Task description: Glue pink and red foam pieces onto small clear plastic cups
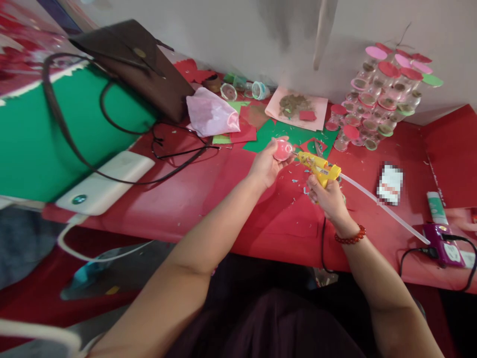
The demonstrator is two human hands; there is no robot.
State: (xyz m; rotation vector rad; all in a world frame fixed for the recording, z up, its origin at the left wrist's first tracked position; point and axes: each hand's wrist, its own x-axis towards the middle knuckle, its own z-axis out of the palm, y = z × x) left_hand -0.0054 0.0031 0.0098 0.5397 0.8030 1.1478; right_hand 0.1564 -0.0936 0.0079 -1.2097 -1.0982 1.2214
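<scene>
My left hand (pixel 269 165) is closed around a small round piece with a pinkish-red face (pixel 282 150) and a shiny clear part on it. In my right hand (pixel 328 196) is a yellow hot glue gun (pixel 316 164), gripped by its handle. The gun's nozzle points left and comes close to the round piece; whether they touch I cannot tell. A long, clear glue stick (pixel 376 199) sticks out of the gun's back. Beneath both hands lie a green sheet (pixel 261 135) and red paper (pixel 238 174) with small scraps.
Clear cups topped with coloured discs (pixel 376 99) stand stacked at the back right. A purple power socket (pixel 445 246) with cords sits at the right edge. Leftward are a brown bag (pixel 145 69), its looping strap and a white power bank (pixel 108 181). A pink cloth (pixel 210 112) lies behind.
</scene>
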